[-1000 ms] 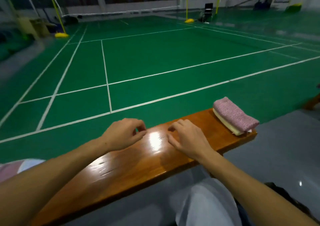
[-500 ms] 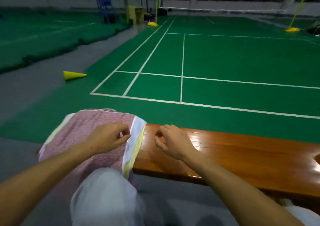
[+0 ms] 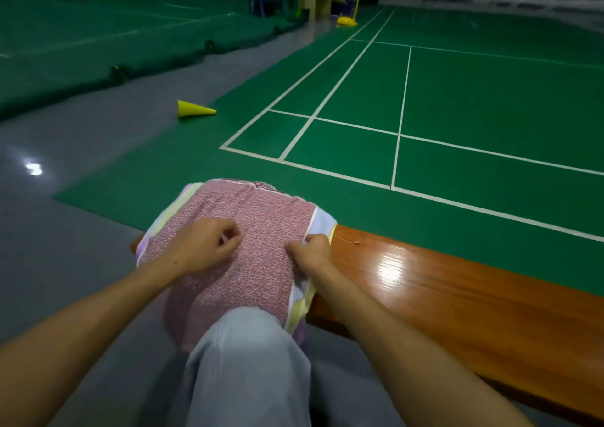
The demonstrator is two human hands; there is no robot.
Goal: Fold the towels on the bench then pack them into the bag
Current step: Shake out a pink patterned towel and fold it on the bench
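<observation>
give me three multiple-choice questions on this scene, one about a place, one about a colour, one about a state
1. Where does the towel lie?
A. on the left end of the bench, hanging over the near edge
B. on the green court
C. inside a bag

2. What colour is the cone on the floor?
A. red
B. yellow
C. blue

3. What is the right hand doing?
A. resting flat on bare wood
B. raised in the air
C. pinching the towel's right edge

Answers:
1 A, the pink cloth covers the bench end and drapes down toward the knee.
2 B, it is bright yellow, lying on its side.
3 C, its fingers curl round the white border; the left hand rests curled on the towel.
</observation>
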